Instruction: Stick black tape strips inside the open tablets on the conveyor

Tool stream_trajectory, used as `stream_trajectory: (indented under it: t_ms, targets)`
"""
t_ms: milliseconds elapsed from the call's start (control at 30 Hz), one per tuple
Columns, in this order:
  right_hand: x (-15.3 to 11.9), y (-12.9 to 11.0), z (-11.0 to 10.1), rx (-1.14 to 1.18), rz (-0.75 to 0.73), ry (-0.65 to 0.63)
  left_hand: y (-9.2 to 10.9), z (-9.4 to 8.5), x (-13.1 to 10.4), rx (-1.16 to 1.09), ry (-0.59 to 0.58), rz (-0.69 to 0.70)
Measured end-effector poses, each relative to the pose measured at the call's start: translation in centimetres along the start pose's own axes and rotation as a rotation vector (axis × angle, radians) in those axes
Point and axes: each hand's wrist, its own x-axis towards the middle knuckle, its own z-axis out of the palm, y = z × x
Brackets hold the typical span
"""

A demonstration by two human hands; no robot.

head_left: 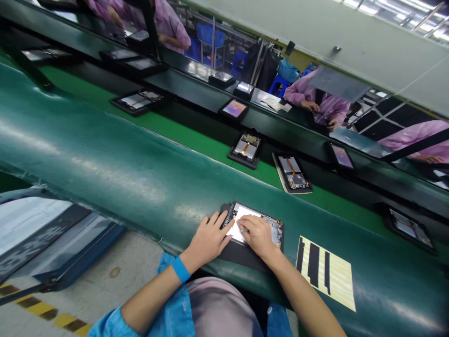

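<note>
An opened tablet (277,228) lies in front of me, its white battery (235,232) and circuit board showing, on a dark pad (242,255). My left hand (209,237) rests with fingers spread at the tablet's left edge, fingertips near the battery. Over the battery, the thumb and fingers of my right hand (258,235) are pinched together. Whatever is between them is too small or hidden to make out. Right of the tablet is a pale yellow sheet (342,281) bearing several black adhesive-looking strips (314,265).
Beyond the green bench mat (140,173), a green conveyor belt (199,140) carries several opened tablets, including one tablet (247,147) and another (293,173). Co-workers in pink sleeves (301,91) sit across the line. A blue-grey bin (87,248) stands at lower left.
</note>
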Motion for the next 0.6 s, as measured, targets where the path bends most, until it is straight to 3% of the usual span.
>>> stream_trajectory:
  t_ms: [600]
  targets:
    - [0.40,0.07,-0.37,0.017,-0.038,-0.030,-0.06,0.23,-0.01,-0.025,-0.002,-0.003]
